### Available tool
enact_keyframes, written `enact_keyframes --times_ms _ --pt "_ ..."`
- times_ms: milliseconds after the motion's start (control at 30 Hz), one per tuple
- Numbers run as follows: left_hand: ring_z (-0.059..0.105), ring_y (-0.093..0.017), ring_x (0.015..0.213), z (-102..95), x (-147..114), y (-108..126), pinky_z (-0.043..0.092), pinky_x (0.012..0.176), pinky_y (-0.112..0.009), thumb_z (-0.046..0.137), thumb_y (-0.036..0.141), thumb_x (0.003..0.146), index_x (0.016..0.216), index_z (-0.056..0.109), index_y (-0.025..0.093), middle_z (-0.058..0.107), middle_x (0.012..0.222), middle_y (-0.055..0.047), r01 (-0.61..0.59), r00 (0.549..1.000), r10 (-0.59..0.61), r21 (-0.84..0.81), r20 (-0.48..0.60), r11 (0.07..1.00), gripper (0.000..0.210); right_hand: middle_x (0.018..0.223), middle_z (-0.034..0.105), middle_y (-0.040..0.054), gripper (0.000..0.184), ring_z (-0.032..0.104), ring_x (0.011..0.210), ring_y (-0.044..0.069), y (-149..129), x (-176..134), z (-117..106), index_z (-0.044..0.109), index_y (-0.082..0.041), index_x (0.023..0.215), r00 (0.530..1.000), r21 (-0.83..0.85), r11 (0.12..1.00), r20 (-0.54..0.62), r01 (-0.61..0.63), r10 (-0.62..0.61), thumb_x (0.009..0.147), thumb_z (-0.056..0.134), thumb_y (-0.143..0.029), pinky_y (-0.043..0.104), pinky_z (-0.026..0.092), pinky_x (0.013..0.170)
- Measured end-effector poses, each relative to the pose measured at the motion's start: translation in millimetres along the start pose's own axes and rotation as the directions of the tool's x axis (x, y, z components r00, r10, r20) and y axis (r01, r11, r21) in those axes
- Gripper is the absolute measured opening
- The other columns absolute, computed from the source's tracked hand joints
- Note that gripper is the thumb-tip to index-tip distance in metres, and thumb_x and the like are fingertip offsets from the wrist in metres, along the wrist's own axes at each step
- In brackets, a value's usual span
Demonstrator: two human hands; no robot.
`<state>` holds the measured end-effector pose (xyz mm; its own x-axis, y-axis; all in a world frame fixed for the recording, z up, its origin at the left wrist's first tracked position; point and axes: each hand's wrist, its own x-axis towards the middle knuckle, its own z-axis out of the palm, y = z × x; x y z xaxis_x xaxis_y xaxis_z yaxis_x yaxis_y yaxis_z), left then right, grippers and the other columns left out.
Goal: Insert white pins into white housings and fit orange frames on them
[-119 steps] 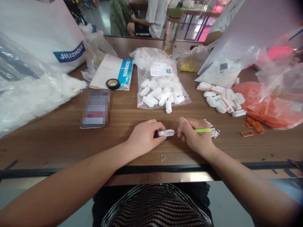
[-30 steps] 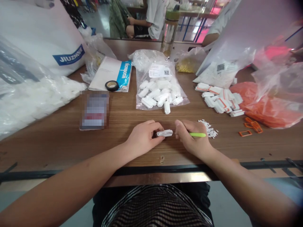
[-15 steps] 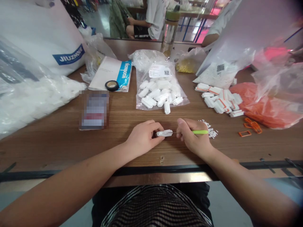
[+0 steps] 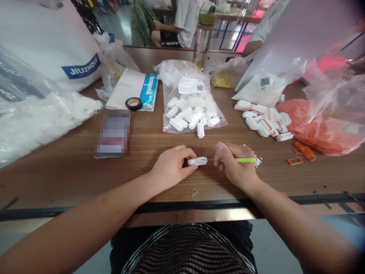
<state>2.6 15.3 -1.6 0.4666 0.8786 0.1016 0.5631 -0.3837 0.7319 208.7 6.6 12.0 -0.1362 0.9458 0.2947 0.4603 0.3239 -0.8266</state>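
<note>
My left hand (image 4: 173, 163) pinches a white plastic connector housing (image 4: 197, 161) between thumb and fingers, just above the table. A row of small dark holes shows along its side. My right hand (image 4: 235, 163) is closed around a thin metal pick with a yellow-green handle (image 4: 246, 160). The pick's shaft points left, and its tip reaches the right end of the housing; whether it is inside a hole I cannot tell. Partly hidden behind my right hand lies a pile of tiny white pieces (image 4: 258, 161).
A clear bag of white housings (image 4: 188, 110) lies ahead. To the right are assembled white-and-orange pieces (image 4: 264, 121), loose orange frames (image 4: 294, 161) and an orange-filled bag (image 4: 316, 129). At left are a phone (image 4: 112, 133), a notebook (image 4: 122, 91) and black tape (image 4: 134, 103). A bottle (image 4: 203, 38) stands behind.
My right hand has shifted slightly to the right with the pick, covering more of the tiny white pieces. My left hand and the housing stay nearly still.
</note>
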Motion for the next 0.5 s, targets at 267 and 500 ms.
enact_keyframes --times_ms 267,500 --pt "0.051 -0.013 0.066 -0.2 -0.5 -0.4 0.037 0.063 -0.028 0.068 0.024 0.082 0.090 0.069 0.023 0.057 0.077 0.002 -0.002 1.000 0.002 -0.003 -0.003 1.000 0.008 0.050 0.057 -0.0017 0.047 0.051 0.044 0.008 1.6 4.7 1.3 0.055 -0.019 0.052 0.999 0.015 0.999 0.026 -0.041 0.041 0.097 0.051 -0.033 0.024 0.039 0.046" --pt "0.051 -0.013 0.067 -1.5 -0.6 0.9 0.038 0.065 -0.028 0.067 0.023 0.082 0.091 0.069 0.022 0.057 0.077 0.002 0.006 1.000 -0.006 -0.001 0.008 1.000 0.009 0.050 0.058 -0.0015 0.047 0.050 0.040 0.008 3.2 3.9 0.0 0.056 -0.019 0.052 0.994 0.072 0.991 -0.020 -0.110 0.112 0.096 0.053 -0.037 0.023 0.039 0.043"
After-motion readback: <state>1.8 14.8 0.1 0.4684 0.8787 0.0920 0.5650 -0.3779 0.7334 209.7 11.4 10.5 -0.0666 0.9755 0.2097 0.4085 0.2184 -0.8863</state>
